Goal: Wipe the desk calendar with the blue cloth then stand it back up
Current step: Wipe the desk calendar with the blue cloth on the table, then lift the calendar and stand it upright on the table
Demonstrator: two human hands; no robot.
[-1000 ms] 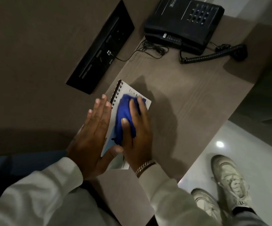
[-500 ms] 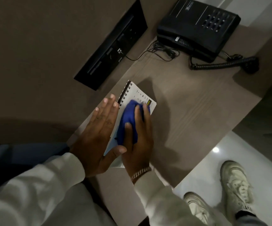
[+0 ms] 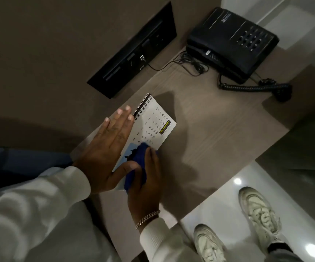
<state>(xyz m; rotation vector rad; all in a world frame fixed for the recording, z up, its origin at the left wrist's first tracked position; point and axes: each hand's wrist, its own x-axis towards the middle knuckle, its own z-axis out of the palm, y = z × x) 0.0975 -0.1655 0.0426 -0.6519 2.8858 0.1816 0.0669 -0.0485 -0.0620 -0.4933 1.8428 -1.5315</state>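
Observation:
The white desk calendar [image 3: 154,121] lies flat on the wooden desk [image 3: 219,133], its black spiral binding pointing to the far left and its date grid showing. My left hand [image 3: 107,150] rests flat, fingers spread, along the calendar's left edge and pins it down. My right hand [image 3: 145,178] presses the bunched blue cloth [image 3: 137,167] onto the calendar's near end, over its blue picture. The near part of the calendar is hidden under both hands and the cloth.
A black desk phone [image 3: 232,42] stands at the far right with its coiled cord [image 3: 254,87] trailing across the desk. A black socket panel [image 3: 134,52] sits in the wall at the far left. The desk's right edge drops to a glossy floor with my shoes [image 3: 258,210].
My right hand has dragged the blue cloth from the calendar's far half down to its near end, uncovering the date grid. My left hand has stayed flat on the left edge.

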